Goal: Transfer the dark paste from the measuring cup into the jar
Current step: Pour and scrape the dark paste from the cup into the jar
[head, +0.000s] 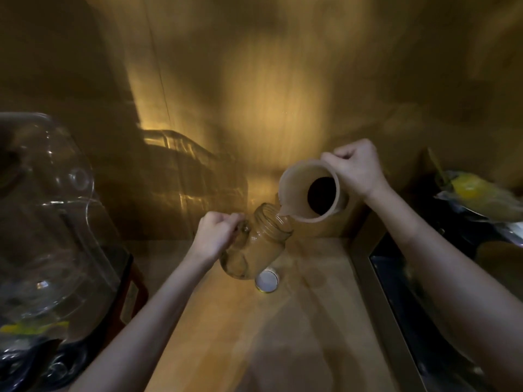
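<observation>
Jars: one, glass [256, 244] — tilted, handle inside my clenched left hand [216, 234].
Measuring cups: one [311, 190] — my right hand [358, 168] fisted around its handle, spout touching jar mouth.
Dark paste [322, 195]: at cup bottom.
Lids: one [266, 280], on counter [297, 335].

The jar [256, 241] tilts above the counter [283, 335], its mouth just under the spout of the measuring cup [311, 190] up to its right. A lid [267, 281] lies on the counter below the jar.
</observation>
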{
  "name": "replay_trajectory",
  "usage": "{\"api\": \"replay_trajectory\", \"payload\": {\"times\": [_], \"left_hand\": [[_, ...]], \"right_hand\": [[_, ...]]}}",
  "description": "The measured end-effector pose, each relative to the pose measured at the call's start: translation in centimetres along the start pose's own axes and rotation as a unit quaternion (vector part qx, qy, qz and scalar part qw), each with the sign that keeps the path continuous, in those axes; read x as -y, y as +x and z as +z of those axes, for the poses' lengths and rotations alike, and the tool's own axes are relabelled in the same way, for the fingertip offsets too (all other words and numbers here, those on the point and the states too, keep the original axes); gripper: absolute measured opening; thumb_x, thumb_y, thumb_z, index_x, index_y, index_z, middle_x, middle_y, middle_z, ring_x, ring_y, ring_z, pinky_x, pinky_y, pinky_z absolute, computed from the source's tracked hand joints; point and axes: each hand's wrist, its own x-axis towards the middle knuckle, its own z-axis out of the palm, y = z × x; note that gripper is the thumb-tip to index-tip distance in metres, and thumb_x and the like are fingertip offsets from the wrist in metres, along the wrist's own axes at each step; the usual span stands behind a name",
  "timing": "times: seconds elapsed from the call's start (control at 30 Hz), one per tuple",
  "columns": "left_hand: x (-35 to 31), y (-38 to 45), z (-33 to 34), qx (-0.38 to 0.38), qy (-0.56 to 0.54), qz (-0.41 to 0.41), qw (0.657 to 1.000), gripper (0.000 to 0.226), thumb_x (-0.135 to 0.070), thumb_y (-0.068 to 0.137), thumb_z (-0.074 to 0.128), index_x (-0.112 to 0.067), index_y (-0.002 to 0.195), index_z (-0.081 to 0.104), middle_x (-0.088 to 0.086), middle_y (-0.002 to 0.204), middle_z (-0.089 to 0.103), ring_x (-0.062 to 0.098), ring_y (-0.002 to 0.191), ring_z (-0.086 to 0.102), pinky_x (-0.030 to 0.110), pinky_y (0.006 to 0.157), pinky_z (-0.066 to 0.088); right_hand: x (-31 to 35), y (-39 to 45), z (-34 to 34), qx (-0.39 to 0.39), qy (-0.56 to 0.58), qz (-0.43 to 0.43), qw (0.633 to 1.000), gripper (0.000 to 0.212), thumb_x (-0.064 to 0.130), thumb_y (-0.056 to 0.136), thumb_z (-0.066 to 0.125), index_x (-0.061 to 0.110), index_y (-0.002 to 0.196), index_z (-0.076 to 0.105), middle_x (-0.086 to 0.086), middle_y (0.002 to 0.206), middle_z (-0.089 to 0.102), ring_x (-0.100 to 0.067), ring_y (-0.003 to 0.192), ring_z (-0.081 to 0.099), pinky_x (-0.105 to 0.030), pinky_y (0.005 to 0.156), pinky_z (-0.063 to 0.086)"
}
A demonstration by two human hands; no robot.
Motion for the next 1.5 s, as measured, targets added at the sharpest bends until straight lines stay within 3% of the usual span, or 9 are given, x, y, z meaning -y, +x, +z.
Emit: {"api": "replay_trajectory", "payload": {"times": [0.2,0.33,0.47,0.67,0.9,1.03,1.17,1.37,1.5], "left_hand": [[-3.6,0.4,-0.2,-0.013,-0.024,0.035,0.999,0.043,-0.026,0.081,0.056,-0.017,0.04,0.049,-0.002,0.039,0.042,0.018,0.046,0.038,0.032,0.054,0.032],[-4.2,0.2,0.1,-0.023,-0.014,0.055,0.998,0.037,-0.032,0.079,0.057,-0.011,0.049,0.055,0.01,0.049,0.043,0.022,0.05,0.041,0.033,0.06,0.036],[-3.8,0.0,0.7,-0.051,-0.01,0.057,0.997,0.038,-0.03,0.078,0.058,-0.01,0.047,0.051,0.012,0.052,0.04,0.022,0.05,0.036,0.033,0.059,0.034],[-3.1,0.2,1.5,-0.102,-0.021,0.052,0.993,0.048,-0.024,0.078,0.057,-0.018,0.034,0.039,-0.008,0.032,0.03,0.009,0.035,0.027,0.031,0.051,0.029],[-3.3,0.3,1.6,-0.101,-0.045,0.063,0.992,0.046,-0.024,0.08,0.056,-0.017,0.037,0.044,-0.005,0.034,0.035,0.01,0.037,0.033,0.027,0.048,0.032],[-2.9,0.1,1.7,-0.111,-0.048,0.057,0.991,0.049,-0.021,0.081,0.057,-0.016,0.035,0.041,-0.01,0.029,0.033,0.006,0.033,0.029,0.023,0.043,0.029],[-2.8,0.1,1.7,-0.115,-0.058,0.048,0.991,0.048,-0.022,0.08,0.057,-0.016,0.036,0.041,-0.002,0.037,0.035,0.013,0.04,0.031,0.029,0.051,0.03],[-2.9,0.2,1.5,-0.11,-0.065,0.052,0.99,0.049,-0.023,0.081,0.057,-0.018,0.034,0.041,-0.008,0.031,0.032,0.012,0.037,0.029,0.027,0.049,0.029],[-2.9,0.2,1.2,-0.108,-0.077,0.045,0.99,0.047,-0.024,0.081,0.056,-0.017,0.036,0.043,-0.001,0.038,0.037,0.017,0.043,0.034,0.03,0.052,0.033]], "right_hand": [[3.0,2.9,-0.7,0.02,-0.044,-0.097,0.994,0.043,0.014,0.07,0.059,-0.01,0.04,0.04,-0.007,0.041,0.033,-0.017,0.041,0.027,-0.027,0.044,0.023],[4.5,3.6,-1.3,0.023,-0.072,-0.132,0.988,0.041,0.015,0.068,0.057,0.011,0.034,0.034,-0.002,0.039,0.025,-0.017,0.041,0.025,-0.027,0.045,0.022],[5.6,3.7,-0.8,0.041,-0.127,-0.176,0.975,0.042,0.015,0.064,0.054,0.018,0.036,0.023,-0.002,0.041,0.018,-0.014,0.042,0.017,-0.027,0.045,0.016],[6.2,4.2,-0.4,0.04,-0.199,-0.256,0.945,0.044,0.015,0.064,0.054,0.021,0.04,0.018,-0.006,0.042,0.018,-0.014,0.042,0.011,-0.026,0.044,0.021],[6.3,4.9,-0.3,0.031,-0.209,-0.278,0.937,0.039,0.014,0.065,0.056,-0.002,0.035,0.036,-0.024,0.035,0.035,-0.015,0.041,0.019,-0.027,0.04,0.026],[6.3,4.9,0.2,0.019,-0.228,-0.309,0.923,0.038,0.017,0.066,0.054,0.005,0.033,0.038,-0.019,0.032,0.032,-0.016,0.037,0.021,-0.021,0.042,0.021],[6.7,4.9,0.6,0.017,-0.238,-0.32,0.917,0.038,0.017,0.065,0.055,0.006,0.033,0.039,-0.012,0.034,0.024,-0.016,0.036,0.021,-0.024,0.041,0.022],[7.0,5.0,0.7,0.018,-0.24,-0.329,0.913,0.038,0.012,0.064,0.06,0.005,0.032,0.04,-0.01,0.032,0.026,-0.016,0.035,0.023,-0.021,0.042,0.021],[7.4,5.0,0.6,0.013,-0.242,-0.345,0.907,0.041,0.013,0.065,0.061,0.012,0.034,0.034,-0.005,0.034,0.024,-0.018,0.033,0.023,-0.022,0.041,0.021]]}}
